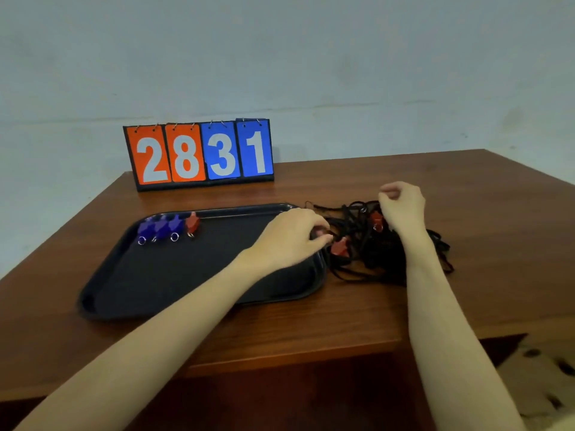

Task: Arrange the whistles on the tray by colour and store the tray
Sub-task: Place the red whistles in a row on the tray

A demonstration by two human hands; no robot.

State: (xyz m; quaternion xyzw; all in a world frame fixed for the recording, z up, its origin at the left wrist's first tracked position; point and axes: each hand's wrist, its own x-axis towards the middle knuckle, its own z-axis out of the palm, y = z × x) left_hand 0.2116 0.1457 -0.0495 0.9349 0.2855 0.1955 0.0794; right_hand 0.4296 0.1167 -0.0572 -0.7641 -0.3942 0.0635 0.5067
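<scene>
Left hand [289, 237] pinches cord; whistles [168, 227] point away.

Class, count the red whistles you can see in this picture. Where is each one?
3: one red whistle on the tray beside the blue ones, two in the black cord tangle. Cords may hide more.

Wooden table [311, 321] bears tray [174, 275]; scoreboard [199, 154]; cords [367, 244].

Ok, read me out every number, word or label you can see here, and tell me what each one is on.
"28": white digits on the two orange flip cards of the scoreboard at the back of the table.
"31": white digits on its two blue flip cards.
Nothing readable shows on the tray, the whistles or the cords.
</scene>
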